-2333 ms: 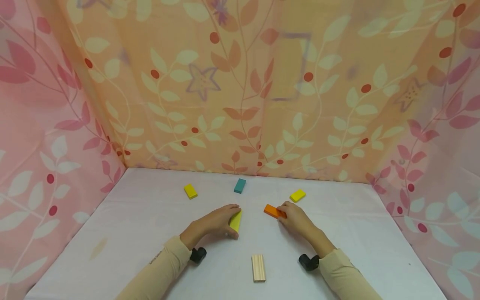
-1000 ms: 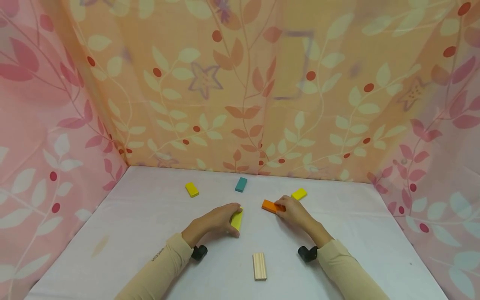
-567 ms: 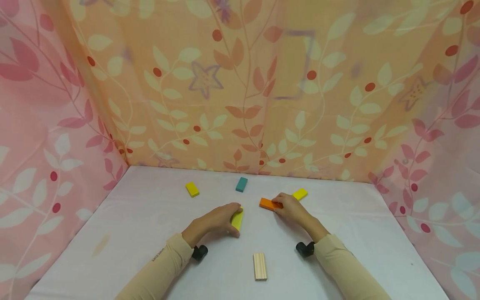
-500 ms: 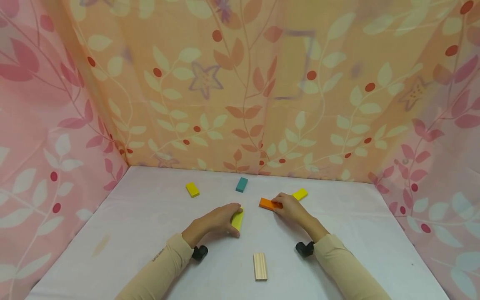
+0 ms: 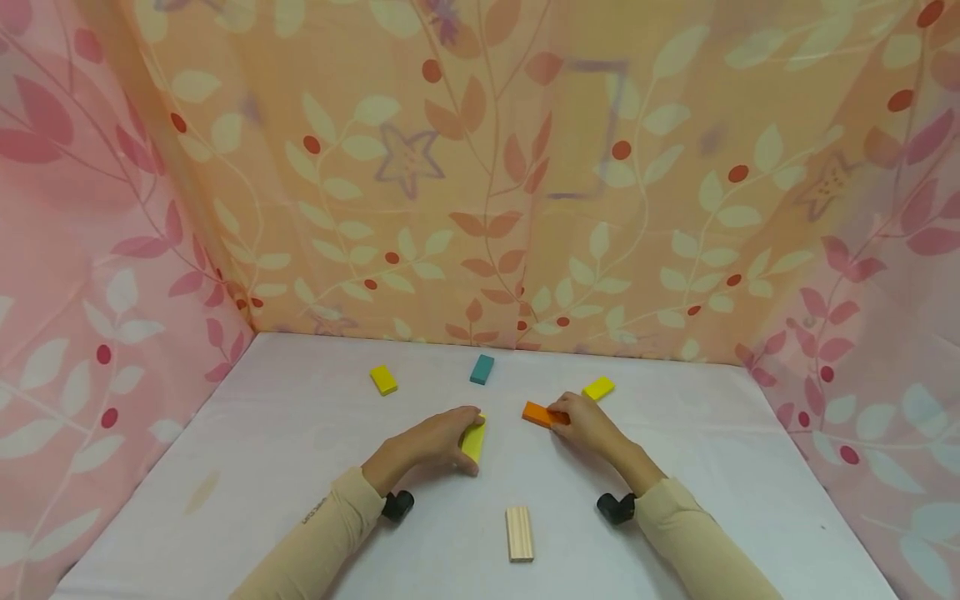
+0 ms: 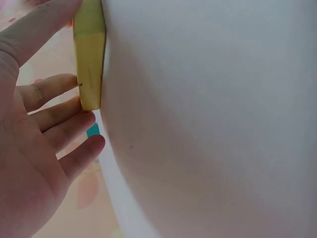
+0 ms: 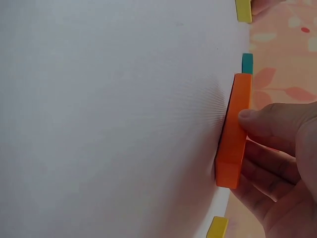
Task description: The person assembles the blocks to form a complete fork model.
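Observation:
My left hand (image 5: 435, 442) holds a yellow block (image 5: 472, 442) between thumb and fingers near the middle of the table. In the left wrist view the thumb is at one end of this yellow block (image 6: 90, 64) and fingertips touch the other; the lower fingers are spread. To the right, my right hand (image 5: 588, 425) pinches an orange block (image 5: 542, 414) at its right end, the block lying low along the tabletop. The right wrist view shows the thumb on the face of the orange block (image 7: 234, 131), with fine creases in the cloth beside it.
Toward the back lie a yellow block (image 5: 384, 380), a teal block (image 5: 482, 369) and another yellow block (image 5: 598, 388), close beyond my right hand. A plain wooden block (image 5: 519, 534) lies in front, between my forearms. Patterned curtains (image 5: 480, 208) enclose the white-covered table (image 5: 285, 467).
Over the earlier frames my right hand shifts the orange block left and away from me. In the last half second it comes slightly back, right and nearer. My left hand stays on its yellow block.

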